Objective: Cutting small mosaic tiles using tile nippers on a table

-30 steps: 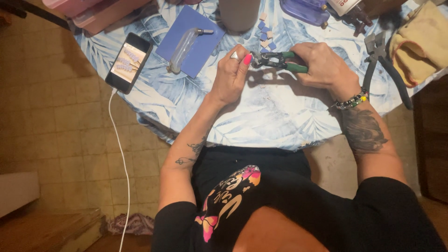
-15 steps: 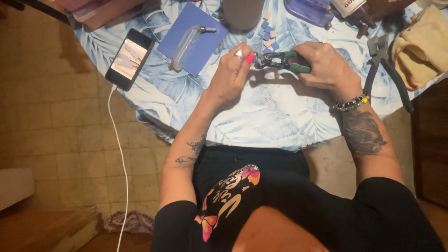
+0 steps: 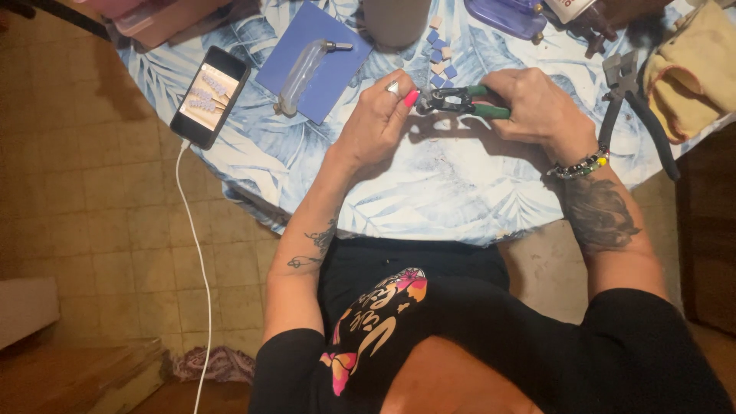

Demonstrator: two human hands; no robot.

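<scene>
Barely anything's moved: right hand (image 3: 537, 103) still squeezes the green-handled nippers (image 3: 460, 101), left hand (image 3: 376, 123) fingers pinch at their tip, bare tabletop (image 3: 460, 192) toward its near edge.

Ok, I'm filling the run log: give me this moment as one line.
right hand: grips green-handled nippers | left hand: fingers at nipper tip | small tiles: beyond, on table

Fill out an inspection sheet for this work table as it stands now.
Surface: round table under a blue leaf-print cloth.
Job's things: green-handled nippers; small square tiles just beyond them.
Clutter: blue pad with a clear tube, black pliers, yellow cloth, purple lid.
Grippers: right hand grips the nippers' handles; left hand pinches at their tip.
Cables: white cable hangs from the phone.
Surroundings: tan tiled floor.
</scene>
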